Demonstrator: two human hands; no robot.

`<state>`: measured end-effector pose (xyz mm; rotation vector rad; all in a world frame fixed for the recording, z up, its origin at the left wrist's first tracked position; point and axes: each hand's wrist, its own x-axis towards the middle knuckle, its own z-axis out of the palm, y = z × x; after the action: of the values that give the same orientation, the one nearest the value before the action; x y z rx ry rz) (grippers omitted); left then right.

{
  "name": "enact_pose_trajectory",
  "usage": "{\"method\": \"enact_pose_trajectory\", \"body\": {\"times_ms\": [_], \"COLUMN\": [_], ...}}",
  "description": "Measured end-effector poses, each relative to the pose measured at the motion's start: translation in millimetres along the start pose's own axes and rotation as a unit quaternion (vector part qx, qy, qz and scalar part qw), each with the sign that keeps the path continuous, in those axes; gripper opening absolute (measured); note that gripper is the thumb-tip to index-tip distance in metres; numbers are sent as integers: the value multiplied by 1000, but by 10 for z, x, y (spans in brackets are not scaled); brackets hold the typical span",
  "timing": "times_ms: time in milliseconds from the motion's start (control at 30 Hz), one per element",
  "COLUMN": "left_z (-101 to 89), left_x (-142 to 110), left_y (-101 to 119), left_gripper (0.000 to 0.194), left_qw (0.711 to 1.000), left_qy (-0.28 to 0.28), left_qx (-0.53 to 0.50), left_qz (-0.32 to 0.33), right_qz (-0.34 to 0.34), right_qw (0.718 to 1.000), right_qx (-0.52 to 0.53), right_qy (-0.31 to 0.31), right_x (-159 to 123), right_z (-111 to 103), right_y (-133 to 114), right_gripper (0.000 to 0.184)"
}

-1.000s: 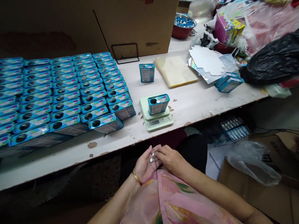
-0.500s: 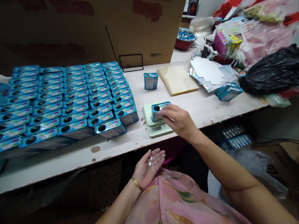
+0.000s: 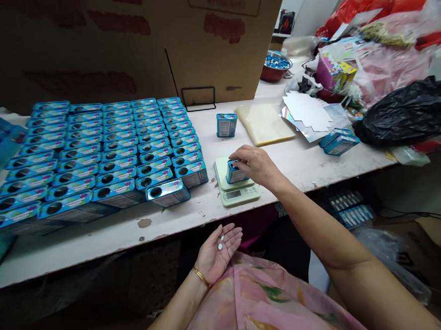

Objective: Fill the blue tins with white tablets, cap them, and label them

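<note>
My left hand (image 3: 219, 252) lies palm up near my lap, fingers stretched out, with a couple of small white tablets (image 3: 220, 246) resting on the palm. Over the table, the fingers of my right hand (image 3: 256, 164) are pinched together at the top of a blue tin (image 3: 235, 175). They cover much of its lid and round hole, and whatever is between the fingertips is hidden. That tin stands upright on a pale green kitchen scale (image 3: 241, 196), whose display is too small to read.
Rows of blue tins (image 3: 82, 163) with round holes in their tops fill the left side. One lone tin (image 3: 226, 125) stands behind the scale, near a stack of clear sheets (image 3: 265, 125). Farther right are more tins (image 3: 338, 142), a black bag (image 3: 407, 108) and a bowl (image 3: 274, 72) of blue pieces.
My right hand has moved onto the tin's top; the white tablet at its fingertips no longer shows. The left hand keeps its tablets. The whole view has shifted slightly.
</note>
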<state>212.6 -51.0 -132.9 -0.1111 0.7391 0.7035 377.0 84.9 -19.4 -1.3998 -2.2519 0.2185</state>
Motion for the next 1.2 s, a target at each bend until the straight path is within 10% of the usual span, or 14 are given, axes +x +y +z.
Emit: {"method": "enact_pose_trajectory", "body": {"times_ms": [200,367,533,800,1200], "left_z": [79,144,151,278,153], "left_x": [-46,-85,-85,-187,-176], "left_y": [64,49,-48,-77,-37], "left_gripper": [29,37,46,44,39], "left_qw": [1000,998,997,995,998], "left_qy": [-13,-57,-77,-93,-51], "left_qx": [-16,-33,-25,23,32], "left_qz": [17,22,-9,3,12], "right_qz": [-24,-141,-119,-67,-17], "right_qw": [998,979,981,982,993], "right_qx": [47,29,-6,91,81], "right_qy": [46,-143,-151,-153,87], "right_x": [-285,-1055,-1495,-1363,-389], "right_z": [-75,336,712,554,-67], "right_y": [-190,-646,-681,-462,-163], "right_gripper": [17,18,23,18,15]}}
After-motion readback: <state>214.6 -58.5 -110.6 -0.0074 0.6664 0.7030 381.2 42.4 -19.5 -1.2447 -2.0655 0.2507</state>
